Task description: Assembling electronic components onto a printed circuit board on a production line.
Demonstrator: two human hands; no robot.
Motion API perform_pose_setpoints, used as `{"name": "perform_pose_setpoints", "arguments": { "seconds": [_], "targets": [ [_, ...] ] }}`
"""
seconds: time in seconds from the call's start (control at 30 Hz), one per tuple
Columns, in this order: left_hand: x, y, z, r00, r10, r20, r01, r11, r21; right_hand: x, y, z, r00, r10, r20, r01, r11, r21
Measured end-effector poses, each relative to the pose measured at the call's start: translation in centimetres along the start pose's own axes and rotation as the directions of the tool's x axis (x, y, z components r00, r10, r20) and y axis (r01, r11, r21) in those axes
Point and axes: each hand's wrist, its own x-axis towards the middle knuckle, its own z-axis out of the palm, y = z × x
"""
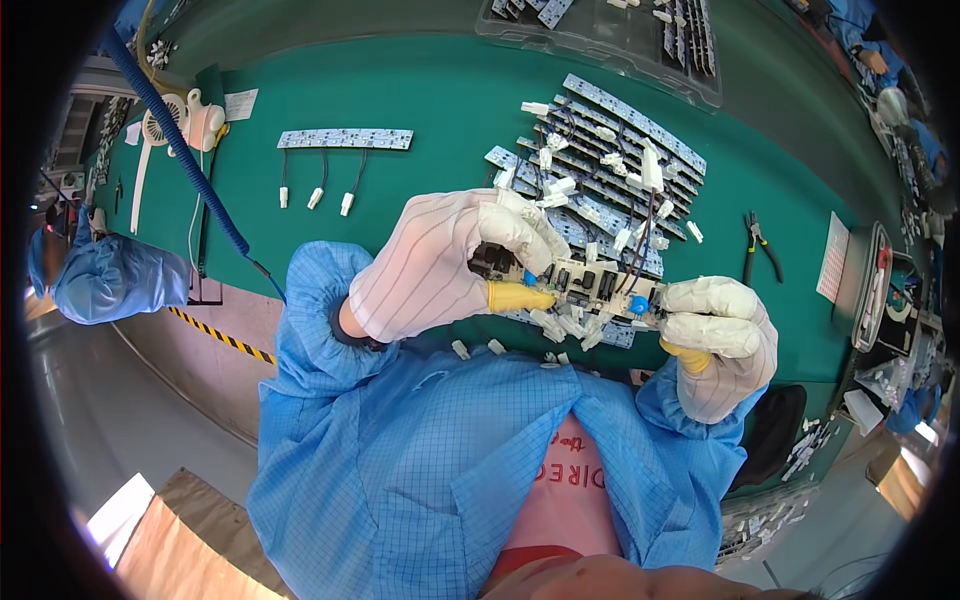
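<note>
A pale circuit board [600, 284] with black components and blue round parts is held up in front of my chest. My left hand [470, 250], in a white striped glove with a yellow thumb tip, grips its left end. At the right end, the gloved fingers of my right hand [715, 335] pinch the board. Dark wires run up from it to a white connector [652, 168]. Beyond and beneath lies a pile of LED strip boards [635, 120] with wires and white plugs. My hands hide part of the pile.
One LED strip [345, 139] with three wired plugs lies at the left of the green table [440, 90]. Cutting pliers [758, 250] rest at the right. A clear plastic tray [610, 55] stands at the back. A blue coiled hose [175, 140] hangs left. Another person [115, 275] sits far left.
</note>
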Motion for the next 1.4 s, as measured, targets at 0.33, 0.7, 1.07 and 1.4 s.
{"name": "perform_pose_setpoints", "arguments": {
  "seconds": [0.33, 0.7, 1.07, 1.4],
  "targets": [
    [-0.6, -0.1, 0.7, 0.996, 0.072, -0.055, -0.060, 0.979, 0.196, -0.4, -1.0, 0.5, 0.991, -0.102, 0.089, 0.110, 0.990, -0.088],
    [-0.3, -0.7, -2.0, 0.870, 0.284, -0.404, -0.123, 0.917, 0.380, -0.3, 1.2, -0.5, 0.878, 0.413, -0.243, -0.268, 0.843, 0.466],
    [-2.5, -0.8, 0.4, 0.903, -0.406, -0.139, 0.212, 0.705, -0.677, 1.2, 1.3, -1.3, 0.789, 0.611, -0.072, -0.577, 0.776, 0.255],
    [-2.9, -1.5, 0.6, 0.899, -0.285, -0.333, 0.085, 0.858, -0.506, 1.3, 2.1, -1.8, 0.761, 0.646, 0.053, -0.634, 0.725, 0.269]
  ]
}}
